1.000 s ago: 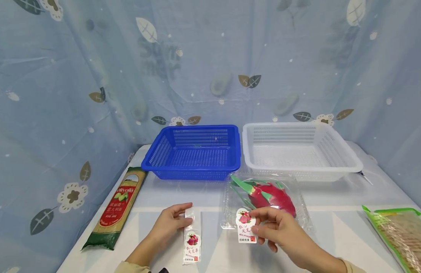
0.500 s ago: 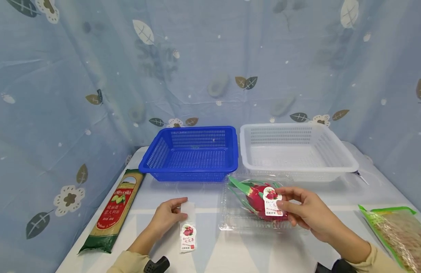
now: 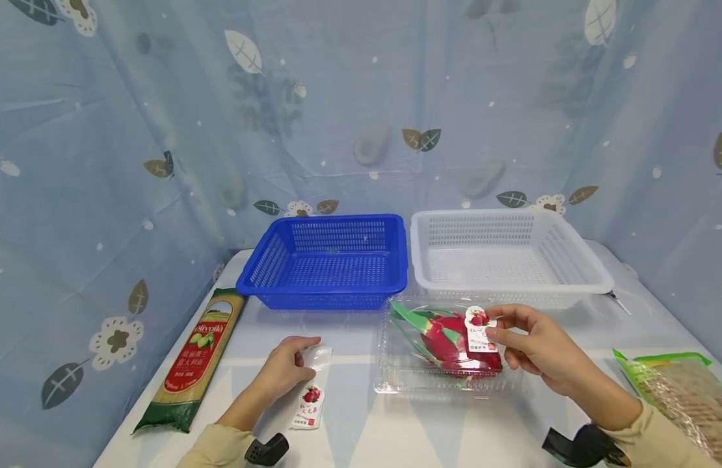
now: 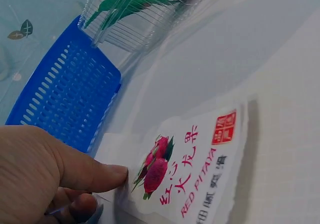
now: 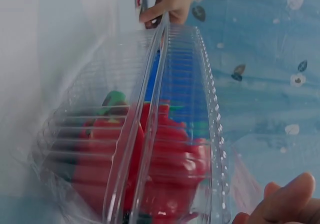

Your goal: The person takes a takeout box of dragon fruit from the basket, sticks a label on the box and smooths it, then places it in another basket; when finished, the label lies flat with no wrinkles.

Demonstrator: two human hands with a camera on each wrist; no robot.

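My right hand pinches a white sticker printed with a red dragon fruit between thumb and fingers. It is over the right part of a clear plastic clamshell box. Inside the box lies a red dragon fruit with green leaf tips. The right wrist view shows the box's ridged side close up. My left hand pinches a strip of backing paper with a matching sticker at its upper end. Its print, including "RED PITAYA", faces up in the left wrist view, with the left thumb at its edge.
Behind the box stand a blue basket and a white basket, side by side. A spaghetti packet lies at the left, and a green-edged bag at the right. A patterned curtain surrounds the table.
My right hand has carried its sticker from the box's front edge rightward and away from me, over the lid. My left hand has shifted slightly left, and its strip now slants.
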